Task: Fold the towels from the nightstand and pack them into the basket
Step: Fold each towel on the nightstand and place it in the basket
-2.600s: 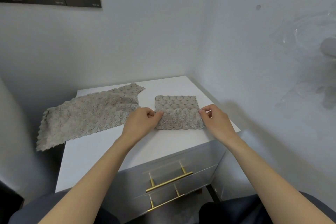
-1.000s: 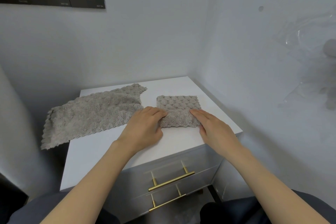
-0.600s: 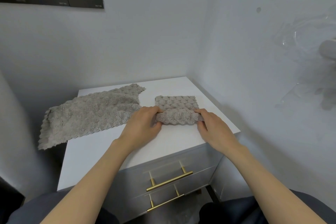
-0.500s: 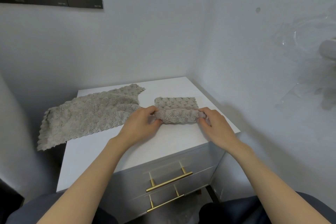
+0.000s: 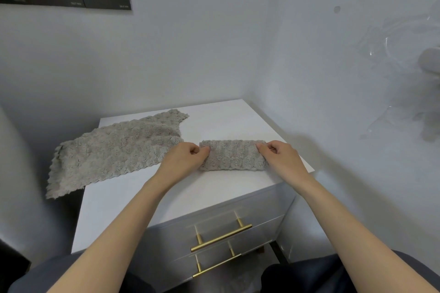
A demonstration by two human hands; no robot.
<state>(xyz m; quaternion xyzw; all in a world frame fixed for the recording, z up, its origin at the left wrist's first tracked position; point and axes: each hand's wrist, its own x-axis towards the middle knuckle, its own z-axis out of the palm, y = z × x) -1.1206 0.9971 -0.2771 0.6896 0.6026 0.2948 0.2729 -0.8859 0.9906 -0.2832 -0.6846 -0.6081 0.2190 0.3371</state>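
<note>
Obs: folded towel [image 5: 233, 156] lies as a narrow band near the front right corner of the nightstand [image 5: 226, 116], long side parallel to the front edge. Left hand [image 5: 188, 157] pinches its left end with curled fingers; right hand [image 5: 283, 157] pinches its right end the same way. Both grasp cloth, neither is free.

Flat towel [image 5: 114, 150] is spread over the back left of the top, its left part hanging past the left edge. It lies apart from the folded one and is not held; the left hand sits just beside its right border. Basket not in view.

Step in hand (judgement): setting the last fold of the band. To do it well:
- bring both ends level, so the top layer lands square on the layer beneath
- hold light tension between the hands; plush cloth looks springy and will likely bulge if slack
- press along the crease before letting go
- keep the band off the front and right edges, both near
- for the lift, support from beneath at both ends so the layers stay shut

Risk: left wrist dragging the flat towel, which overhangs and could slide off
</note>
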